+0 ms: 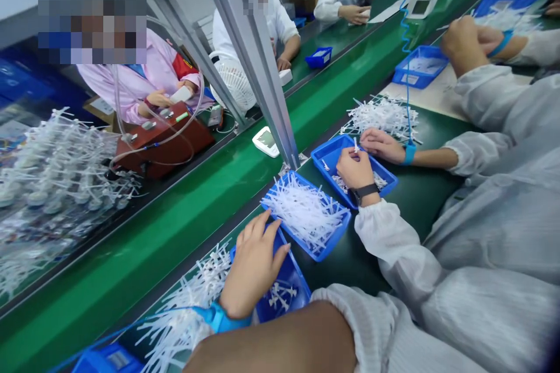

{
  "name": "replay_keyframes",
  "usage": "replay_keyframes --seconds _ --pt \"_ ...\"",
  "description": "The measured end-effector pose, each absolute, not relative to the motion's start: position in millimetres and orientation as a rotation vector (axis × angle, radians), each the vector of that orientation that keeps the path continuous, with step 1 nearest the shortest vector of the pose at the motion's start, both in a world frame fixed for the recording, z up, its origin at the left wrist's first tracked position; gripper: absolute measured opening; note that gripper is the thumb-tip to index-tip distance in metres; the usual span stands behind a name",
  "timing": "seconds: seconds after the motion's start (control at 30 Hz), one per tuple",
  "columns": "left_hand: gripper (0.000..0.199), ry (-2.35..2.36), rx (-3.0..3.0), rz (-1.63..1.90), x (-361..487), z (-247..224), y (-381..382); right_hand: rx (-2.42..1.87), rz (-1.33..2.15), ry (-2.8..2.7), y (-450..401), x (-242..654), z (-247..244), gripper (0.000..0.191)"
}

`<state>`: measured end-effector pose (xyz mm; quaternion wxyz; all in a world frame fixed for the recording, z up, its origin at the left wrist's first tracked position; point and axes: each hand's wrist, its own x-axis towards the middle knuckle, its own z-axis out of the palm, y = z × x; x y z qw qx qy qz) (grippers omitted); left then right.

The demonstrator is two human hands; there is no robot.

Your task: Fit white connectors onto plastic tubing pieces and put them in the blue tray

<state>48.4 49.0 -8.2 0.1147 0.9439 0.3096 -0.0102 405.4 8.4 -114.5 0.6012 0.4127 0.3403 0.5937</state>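
Note:
My left hand (251, 262), a blue strap round its wrist, reaches over a blue bin (300, 288) with its fingers spread and nothing visible in them. A few small white plastic fittings (280, 296) lie in that bin. The fingertips are at the near edge of a second blue bin, heaped with thin white plastic strips (306, 213); I cannot tell if they touch it. Left of the hand spreads a pile of white strips with small fittings on them (192, 297). A bare right forearm (280, 341) crosses the bottom of the view; my right hand is outside the picture.
A co-worker's hands (355, 168) hold a small white piece over another blue bin (326, 154), beside a white pile (380, 116). A green conveyor belt (196, 192) carries a white-framed display unit (266, 141). A metal post (262, 58) stands between. More people work across the belt.

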Motion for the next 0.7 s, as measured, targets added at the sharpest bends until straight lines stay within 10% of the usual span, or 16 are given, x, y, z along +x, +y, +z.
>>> replay_keyframes --seconds 0.37,0.7 --pt "0.041 0.923 2.761 -0.065 60.7 -11.7 51.4 0.065 1.197 -0.037 12.0 413.6 -125.3 0.016" --pt "0.017 0.813 2.503 0.616 30.0 -8.4 57.5 -0.872 0.752 -1.096 8.5 390.3 -73.5 0.061"
